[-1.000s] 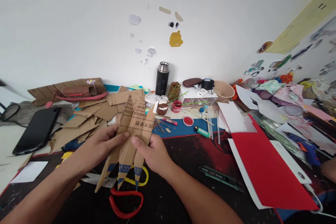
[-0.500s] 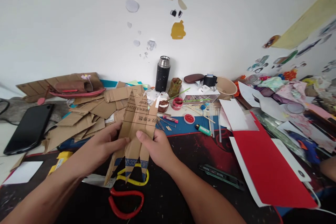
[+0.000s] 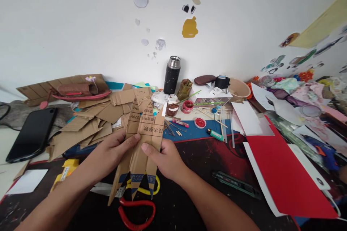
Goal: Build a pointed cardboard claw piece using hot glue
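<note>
A folded piece of brown cardboard (image 3: 145, 126), with dark printed characters and blue marks near its pointed lower ends, is held upright over the dark mat. My left hand (image 3: 116, 151) grips its left edge, thumb on the front face. On the right edge, my right hand (image 3: 165, 155) pinches it, thumb also on the front and fingers hidden behind. Scissors with red and yellow handles (image 3: 138, 214) lie below the cardboard, partly covered by its tips.
Cardboard scraps (image 3: 78, 126) and a black phone (image 3: 32, 135) are at the left. A black flask (image 3: 172, 75) stands by the wall. A utility knife (image 3: 235, 184) and red paper (image 3: 287, 177) lie at the right, a glue gun (image 3: 320, 151) beyond.
My left thumb has moved up and inward on the cardboard. Both hands and the cardboard sit slightly lower and further right, while the whole view has shifted a little.
</note>
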Demonstrator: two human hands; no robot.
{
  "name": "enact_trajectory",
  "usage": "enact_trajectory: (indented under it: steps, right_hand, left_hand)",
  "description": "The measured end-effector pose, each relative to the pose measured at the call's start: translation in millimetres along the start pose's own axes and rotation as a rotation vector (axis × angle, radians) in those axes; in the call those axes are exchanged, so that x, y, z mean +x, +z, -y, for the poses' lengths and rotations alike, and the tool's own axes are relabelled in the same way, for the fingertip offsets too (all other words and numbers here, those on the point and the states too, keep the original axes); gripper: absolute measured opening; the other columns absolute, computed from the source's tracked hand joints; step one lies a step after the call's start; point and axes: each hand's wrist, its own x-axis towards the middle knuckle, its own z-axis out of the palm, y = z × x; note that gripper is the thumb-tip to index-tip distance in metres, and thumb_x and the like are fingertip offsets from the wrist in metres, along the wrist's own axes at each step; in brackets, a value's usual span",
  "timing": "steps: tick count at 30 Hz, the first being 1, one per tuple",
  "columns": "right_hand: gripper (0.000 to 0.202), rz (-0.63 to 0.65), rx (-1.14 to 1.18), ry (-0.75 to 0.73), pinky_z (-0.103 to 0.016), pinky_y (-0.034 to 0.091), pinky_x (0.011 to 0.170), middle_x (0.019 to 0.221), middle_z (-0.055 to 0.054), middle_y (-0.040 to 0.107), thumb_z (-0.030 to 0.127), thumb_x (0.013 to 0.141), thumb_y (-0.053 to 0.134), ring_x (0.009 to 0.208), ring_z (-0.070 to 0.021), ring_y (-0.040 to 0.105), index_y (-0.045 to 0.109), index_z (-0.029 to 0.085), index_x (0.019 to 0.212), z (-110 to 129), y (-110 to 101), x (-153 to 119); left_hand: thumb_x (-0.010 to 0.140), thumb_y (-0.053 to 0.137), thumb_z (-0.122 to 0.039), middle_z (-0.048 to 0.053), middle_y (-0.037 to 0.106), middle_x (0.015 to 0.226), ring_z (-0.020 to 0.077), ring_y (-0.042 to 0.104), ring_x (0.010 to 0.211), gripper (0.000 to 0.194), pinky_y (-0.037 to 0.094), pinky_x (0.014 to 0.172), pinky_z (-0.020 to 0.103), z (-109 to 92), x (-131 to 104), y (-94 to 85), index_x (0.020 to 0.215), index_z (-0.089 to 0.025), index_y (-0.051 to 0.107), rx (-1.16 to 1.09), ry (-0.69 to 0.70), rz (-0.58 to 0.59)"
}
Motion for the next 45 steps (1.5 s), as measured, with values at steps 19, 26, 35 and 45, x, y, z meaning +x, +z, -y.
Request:
enact_trajectory:
  steps: [19, 26, 35, 45]
  right_hand:
    - [0.053, -0.03, -0.061, 0.004, -0.047, 0.066, 0.101, 0.119, -0.008, 0.087, 0.069, 0.096, 0.077, 0.113, -0.031, 0.081, 0.086, 0.022, 0.12, 2, -4, 1]
    - [0.057, -0.035, 0.009, -0.006, -0.048, 0.065, 0.103, 0.122, -0.009, 0.086, 0.07, 0.093, 0.08, 0.115, -0.0321, 0.081, 0.085, 0.022, 0.122, 1, 2, -2]
    - [0.05, -0.138, -0.092, -0.022, -0.047, 0.067, 0.093, 0.114, -0.012, 0.087, 0.065, 0.092, 0.08, 0.107, -0.0335, 0.082, 0.084, 0.019, 0.109, 4, -9, 4]
    - [0.051, -0.077, -0.086, -0.067, -0.052, 0.064, 0.108, 0.13, -0.011, 0.086, 0.06, 0.09, 0.085, 0.124, -0.0362, 0.081, 0.082, 0.021, 0.123, 5, -12, 8]
  left_hand:
    - [0.068, 0.09, -0.081, 0.008, 0.091, 0.099, 0.0374, 0.084, 0.083, 0.069, 0.072, 0.075, 0.046, 9, 7, 9.0, 0.109, -0.025, 0.088, -0.215, -0.114, 0.046]
    - [0.069, 0.088, -0.079, 0.007, 0.089, 0.093, 0.0359, 0.082, 0.081, 0.063, 0.07, 0.07, 0.043, -4, -1, 5.5, 0.102, -0.025, 0.087, -0.133, -0.058, 0.03]
    - [0.078, 0.085, -0.041, 0.007, 0.088, 0.124, 0.0403, 0.08, 0.115, 0.057, 0.068, 0.097, 0.049, -9, -4, 8.1, 0.133, -0.027, 0.079, -0.151, 0.144, 0.118]
    - [0.083, 0.081, -0.043, 0.008, 0.085, 0.127, 0.0364, 0.077, 0.114, 0.048, 0.063, 0.105, 0.05, 3, 2, 9.5, 0.126, -0.023, 0.079, -0.039, 0.264, 0.115]
